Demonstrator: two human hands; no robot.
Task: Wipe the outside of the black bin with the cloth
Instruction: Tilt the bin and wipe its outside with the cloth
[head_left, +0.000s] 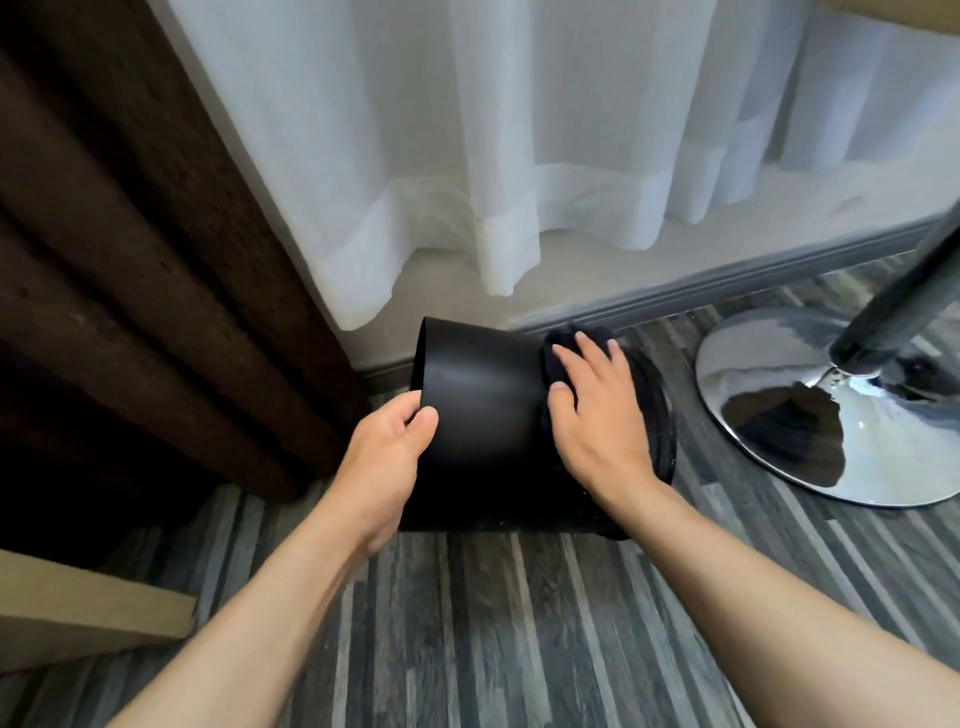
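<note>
The black bin (483, 405) lies on its side on the striped floor, near the wall. Its rim end points left and its base end points right. My left hand (387, 457) grips the left rim, thumb on the outside. My right hand (592, 410) lies flat on a dark cloth (563, 335), pressing it against the bin's outer wall near the right end. Most of the cloth is hidden under my palm.
A chrome stool base (810, 415) with its pole stands on the floor just right of the bin. White sheer curtains (519, 156) hang behind, a dark brown curtain (130, 260) at the left. A pale board (78, 608) sits at the lower left.
</note>
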